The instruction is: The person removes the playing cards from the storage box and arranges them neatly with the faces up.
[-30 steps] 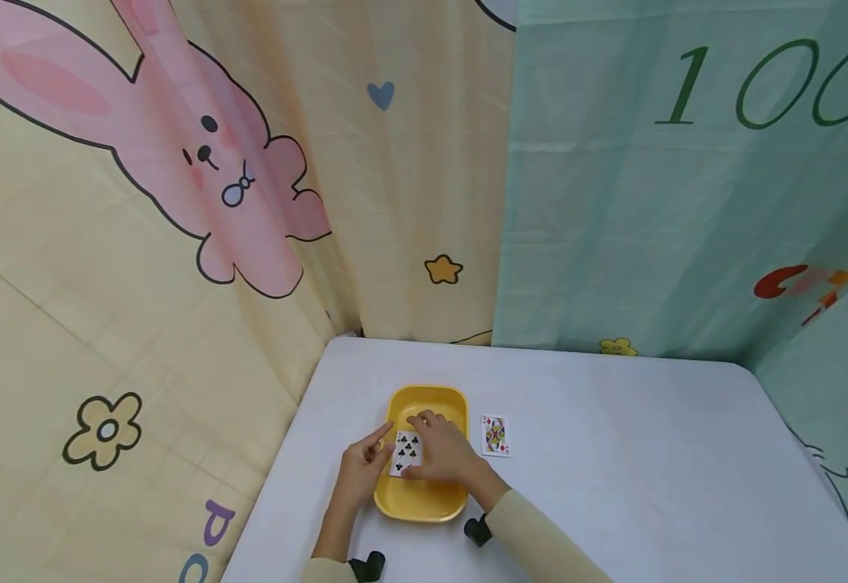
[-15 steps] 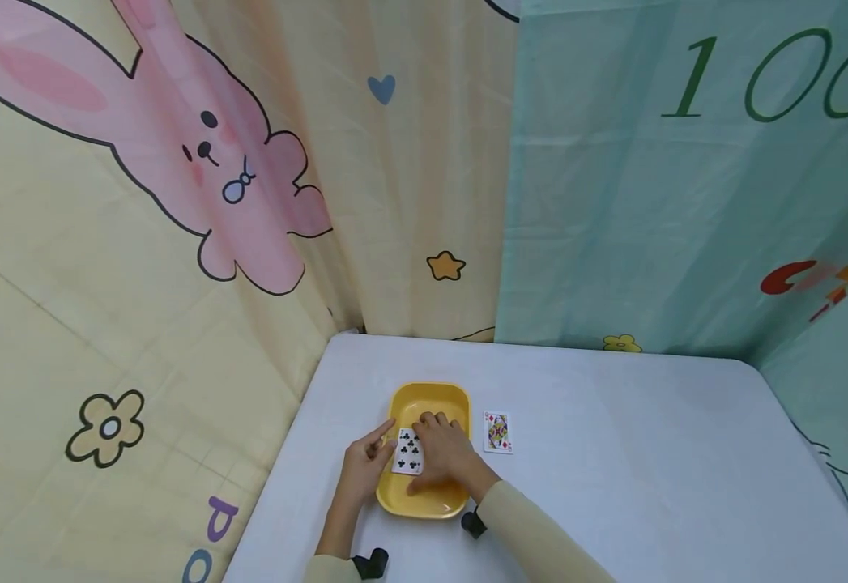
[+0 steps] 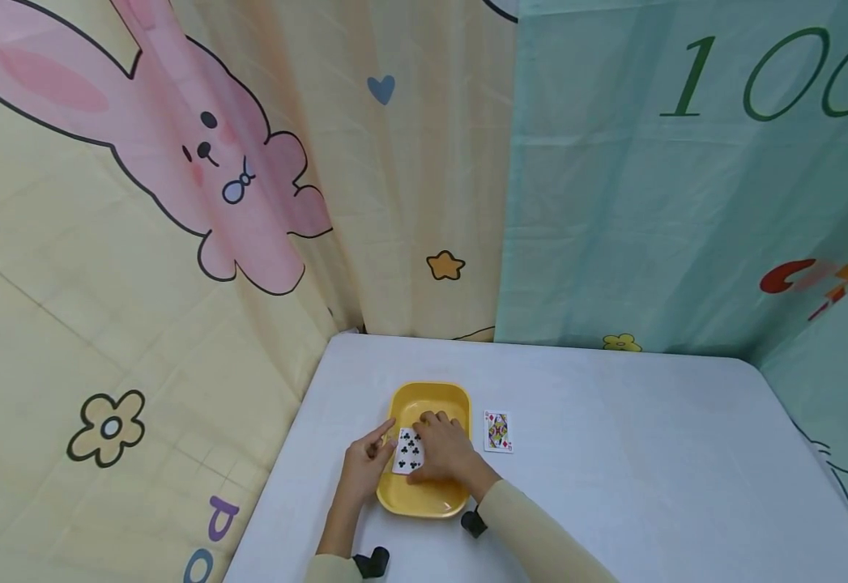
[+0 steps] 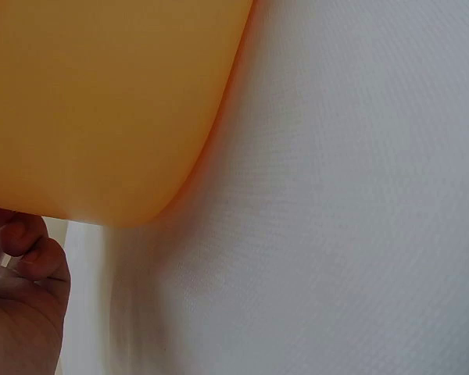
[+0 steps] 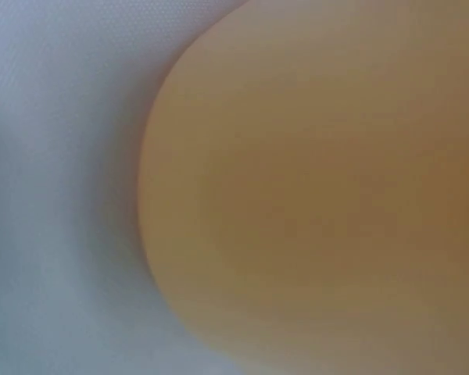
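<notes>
A yellow tray [image 3: 427, 505] stands on the white table. In the head view my left hand [image 3: 362, 470] holds its left rim, thumb over the edge near the card; the left wrist view shows curled fingers [image 4: 39, 254] beside the tray's wall. Within the tray a club playing card [image 3: 406, 452] lies face up. My right hand [image 3: 444, 450] grips it from the right, fingers at its far end and thumb at its near end, covering its right part. Whether more cards lie beneath cannot be told. The right wrist view shows only the blurred tray [image 5: 297, 195].
Just right of the tray, a queen of diamonds [image 3: 498, 431] lies face up on the table [image 3: 635, 453]. Black wrist devices [image 3: 372, 562] sit at both cuffs. Printed curtains [image 3: 424, 178] hang behind the table and along its sides.
My right thumb slid back toward me off the card's near end, then closed up to it again. The left hand keeps its place on the rim. The whole view shifted slightly.
</notes>
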Demonstrator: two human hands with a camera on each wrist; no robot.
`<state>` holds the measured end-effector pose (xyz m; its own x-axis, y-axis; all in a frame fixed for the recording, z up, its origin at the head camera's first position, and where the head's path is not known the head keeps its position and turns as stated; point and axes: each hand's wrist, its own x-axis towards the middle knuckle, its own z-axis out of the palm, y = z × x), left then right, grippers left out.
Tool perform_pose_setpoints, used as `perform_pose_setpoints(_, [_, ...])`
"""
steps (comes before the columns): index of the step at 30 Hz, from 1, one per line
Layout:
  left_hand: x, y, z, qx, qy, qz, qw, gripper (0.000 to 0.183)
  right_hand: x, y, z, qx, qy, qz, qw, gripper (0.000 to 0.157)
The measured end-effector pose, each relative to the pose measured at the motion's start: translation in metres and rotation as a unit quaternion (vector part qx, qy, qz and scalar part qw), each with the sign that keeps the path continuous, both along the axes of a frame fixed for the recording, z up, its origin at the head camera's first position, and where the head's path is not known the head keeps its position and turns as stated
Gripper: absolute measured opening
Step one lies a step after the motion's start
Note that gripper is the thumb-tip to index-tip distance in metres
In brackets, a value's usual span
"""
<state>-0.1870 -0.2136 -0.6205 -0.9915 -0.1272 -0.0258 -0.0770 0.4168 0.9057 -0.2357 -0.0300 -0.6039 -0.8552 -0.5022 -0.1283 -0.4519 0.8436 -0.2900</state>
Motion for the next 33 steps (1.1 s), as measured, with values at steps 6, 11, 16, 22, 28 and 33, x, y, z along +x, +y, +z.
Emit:
perform_pose_setpoints(6, [0.000, 0.002, 0.001, -0.003, 0.004, 0.001, 1.0000, 0.039, -0.002, 0.006, 0.007, -0.010, 0.018, 0.011, 1.000, 0.096])
perform_pose_setpoints(11, [0.000, 0.002, 0.001, 0.009, 0.004, 0.001, 1.0000, 0.040, -0.005, 0.017, 0.022, -0.030, 0.041, 0.014, 0.999, 0.098])
perform_pose_setpoints(16, [-0.002, 0.000, 0.000, -0.004, -0.005, 0.010, 0.9999, 0.041, -0.010, 0.035, 0.031, -0.051, 0.053, 0.009, 0.997, 0.100])
perform_pose_setpoints(22, [-0.002, -0.002, 0.001, -0.013, 0.008, 0.009, 0.9998, 0.041, -0.014, 0.059, 0.046, -0.081, 0.040, -0.023, 0.996, 0.092])
perform_pose_setpoints(28, [-0.001, -0.002, 0.000, -0.006, 0.002, 0.006, 1.0000, 0.041, -0.018, 0.088, 0.056, -0.095, 0.034, -0.071, 0.992, 0.089])
perform_pose_setpoints(33, [-0.002, 0.000, -0.001, -0.005, -0.001, 0.009, 0.9999, 0.040, -0.025, 0.116, 0.055, -0.091, 0.055, -0.096, 0.990, 0.090])
